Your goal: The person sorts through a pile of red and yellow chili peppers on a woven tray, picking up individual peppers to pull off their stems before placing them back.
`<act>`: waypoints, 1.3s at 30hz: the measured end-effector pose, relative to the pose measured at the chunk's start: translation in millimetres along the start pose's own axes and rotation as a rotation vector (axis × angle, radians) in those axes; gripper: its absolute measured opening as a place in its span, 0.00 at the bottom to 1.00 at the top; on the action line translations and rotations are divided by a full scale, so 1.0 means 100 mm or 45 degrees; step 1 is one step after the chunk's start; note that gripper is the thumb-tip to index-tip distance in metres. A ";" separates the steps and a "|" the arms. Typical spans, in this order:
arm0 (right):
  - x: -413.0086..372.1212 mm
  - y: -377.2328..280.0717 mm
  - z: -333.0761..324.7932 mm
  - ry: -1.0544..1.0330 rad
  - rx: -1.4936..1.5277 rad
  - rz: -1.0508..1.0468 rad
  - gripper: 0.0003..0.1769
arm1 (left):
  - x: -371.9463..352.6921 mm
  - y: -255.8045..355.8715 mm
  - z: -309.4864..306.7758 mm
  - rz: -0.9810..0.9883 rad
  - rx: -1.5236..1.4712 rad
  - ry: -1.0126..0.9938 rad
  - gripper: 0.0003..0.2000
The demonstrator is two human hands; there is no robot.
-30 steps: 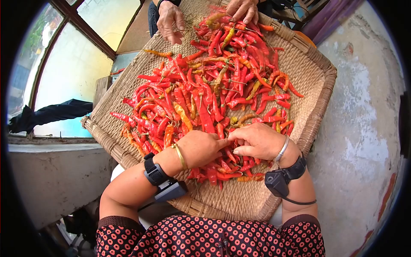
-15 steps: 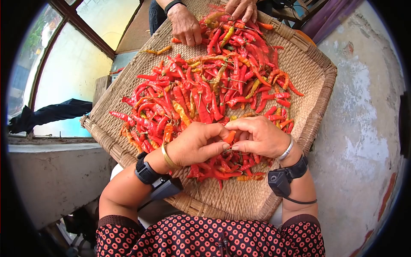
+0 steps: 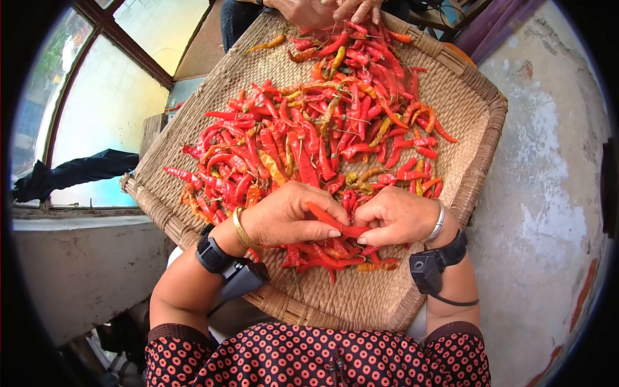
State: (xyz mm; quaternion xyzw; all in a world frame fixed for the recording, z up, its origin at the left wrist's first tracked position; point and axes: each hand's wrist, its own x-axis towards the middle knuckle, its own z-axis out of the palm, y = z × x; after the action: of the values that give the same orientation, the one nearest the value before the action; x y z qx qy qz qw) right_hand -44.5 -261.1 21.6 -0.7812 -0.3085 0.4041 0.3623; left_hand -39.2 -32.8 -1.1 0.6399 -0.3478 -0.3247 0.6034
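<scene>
A long red chili pepper (image 3: 325,218) lies between my two hands. My left hand (image 3: 290,213) has its fingers closed around the body of the pepper, thumb along the near side. At the pepper's right end, my right hand (image 3: 401,216) pinches with thumb and curled fingers. Whether a stem sits inside that pinch is hidden. Both hands are just above a heap of red chili peppers (image 3: 309,151), mixed with some orange and yellowish ones, on a woven tray (image 3: 474,129). More peppers show beneath my wrists and fingers.
Across the tray, another person's hands (image 3: 306,11) work at the far edge of the heap. A yellow-orange pepper (image 3: 267,44) lies apart at the far left. A plastered wall (image 3: 535,193) stands to the right, a window (image 3: 97,116) to the left.
The small orange-red pepper end between my fingers has given way to a long red pepper. My right hand is slightly lower. The other person's hands have drawn together toward the far edge.
</scene>
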 end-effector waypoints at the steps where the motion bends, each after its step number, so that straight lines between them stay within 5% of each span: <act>1: -0.01 -0.02 -0.01 0.014 0.117 0.021 0.14 | -0.01 0.01 0.00 0.000 -0.001 0.001 0.07; 3: -0.02 -0.02 -0.01 0.030 0.234 0.041 0.15 | -0.04 0.09 -0.06 -0.274 -0.375 0.173 0.07; 4: -0.01 -0.01 -0.01 0.242 0.159 0.032 0.16 | -0.05 0.16 -0.15 -0.344 -0.424 0.291 0.06; 7: 0.02 0.10 0.02 0.590 -0.001 0.080 0.19 | 0.00 -0.04 -0.44 0.034 -0.640 0.889 0.11; 10: 0.04 0.13 0.02 0.660 -0.334 0.216 0.19 | 0.00 -0.07 -0.55 -0.103 -0.597 1.103 0.13; 13: 0.08 0.18 0.09 0.673 -0.430 -0.002 0.16 | -0.03 -0.15 -0.43 -0.253 1.054 0.659 0.18; 15: 0.07 0.15 0.07 0.554 -0.391 0.118 0.16 | -0.04 -0.20 -0.30 -0.016 1.388 0.552 0.17; 18: 0.08 0.15 0.08 0.536 -0.422 0.108 0.16 | 0.03 -0.15 -0.21 -0.135 1.642 0.418 0.13; 23: 0.08 0.17 0.09 0.623 -0.408 0.034 0.16 | 0.07 -0.19 -0.22 -0.246 1.708 0.203 0.09; 26: 0.08 0.11 0.06 0.681 -0.179 -0.022 0.17 | 0.05 -0.13 -0.18 -0.044 1.608 0.333 0.07; 33: 0.08 0.00 0.07 0.755 0.060 -0.314 0.16 | 0.05 -0.03 0.04 0.122 0.903 0.437 0.09; 39: 0.07 0.05 0.09 0.685 0.331 -0.154 0.06 | 0.03 -0.02 -0.02 -0.319 0.443 -0.090 0.10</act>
State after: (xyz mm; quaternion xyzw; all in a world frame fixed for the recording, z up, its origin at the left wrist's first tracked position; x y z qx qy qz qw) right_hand -47.8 -255.5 10.9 -0.7874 -0.1930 0.1965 0.5514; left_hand -36.1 -34.1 -2.6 0.7608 -0.3373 -0.3544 0.4264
